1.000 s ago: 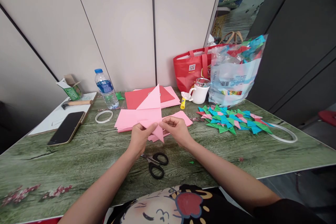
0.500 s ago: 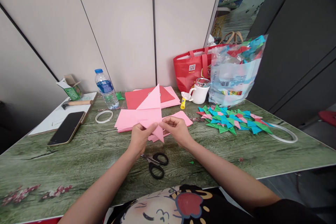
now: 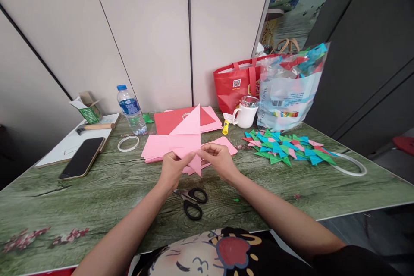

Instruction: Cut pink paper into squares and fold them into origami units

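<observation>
Pink paper [image 3: 190, 127], folded to a point at its far end, spans between your hands. Your left hand [image 3: 172, 167] grips its near part, thumb on top, likely to stop the folds opening; your right hand [image 3: 218, 159] lightly pinches its right edge, seemingly steadying it. Nearer you than both, scissors [image 3: 190, 199] lie handles-first on the desk [image 3: 145, 220], apparently within reach.

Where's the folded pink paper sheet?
Head view, centre: the folded pink paper sheet is in the left hand, right hand at its right edge, beyond the black-handled scissors.
</observation>
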Action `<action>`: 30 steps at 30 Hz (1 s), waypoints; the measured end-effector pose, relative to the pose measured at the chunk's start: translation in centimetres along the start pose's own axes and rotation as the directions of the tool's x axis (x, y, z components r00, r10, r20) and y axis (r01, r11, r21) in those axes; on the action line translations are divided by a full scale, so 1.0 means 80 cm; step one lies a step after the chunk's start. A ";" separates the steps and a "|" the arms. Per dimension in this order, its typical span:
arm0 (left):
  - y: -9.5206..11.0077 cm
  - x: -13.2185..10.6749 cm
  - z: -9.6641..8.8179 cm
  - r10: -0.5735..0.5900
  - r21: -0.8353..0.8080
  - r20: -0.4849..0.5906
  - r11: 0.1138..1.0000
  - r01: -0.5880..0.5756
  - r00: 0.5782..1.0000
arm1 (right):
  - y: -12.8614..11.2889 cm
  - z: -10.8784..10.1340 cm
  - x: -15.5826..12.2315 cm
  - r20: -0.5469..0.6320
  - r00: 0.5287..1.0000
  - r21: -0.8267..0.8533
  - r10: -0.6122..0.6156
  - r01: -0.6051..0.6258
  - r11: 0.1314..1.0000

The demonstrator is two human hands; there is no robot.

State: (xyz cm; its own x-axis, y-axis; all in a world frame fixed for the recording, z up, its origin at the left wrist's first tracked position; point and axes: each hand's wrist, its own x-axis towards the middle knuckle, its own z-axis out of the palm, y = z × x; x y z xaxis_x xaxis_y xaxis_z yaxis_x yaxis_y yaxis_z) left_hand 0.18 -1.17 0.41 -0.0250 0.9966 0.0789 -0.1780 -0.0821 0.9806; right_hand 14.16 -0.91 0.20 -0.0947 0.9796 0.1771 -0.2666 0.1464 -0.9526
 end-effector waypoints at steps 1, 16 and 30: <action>-0.001 0.000 0.000 0.006 0.004 0.004 1.000 -0.006 1.000 | 0.000 0.000 0.000 0.002 1.000 0.000 0.001 -0.001 1.000; 0.001 0.001 0.000 -0.002 0.038 0.008 0.999 0.001 1.000 | -0.003 -0.005 0.004 0.056 0.997 0.030 0.060 -0.062 0.998; 0.007 -0.013 0.003 -0.331 0.044 0.397 0.939 0.342 0.856 | 0.003 -0.010 0.012 -0.225 0.973 0.140 0.059 -0.028 0.990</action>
State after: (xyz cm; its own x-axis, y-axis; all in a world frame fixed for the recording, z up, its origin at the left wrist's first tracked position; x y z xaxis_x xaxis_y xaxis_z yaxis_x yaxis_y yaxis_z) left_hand 0.36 -2.24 0.96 0.4276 0.8847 -0.1856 -0.1323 0.2643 0.9553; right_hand 14.78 0.19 -0.05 0.1077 0.9923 0.0604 -0.3958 0.0986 -0.9130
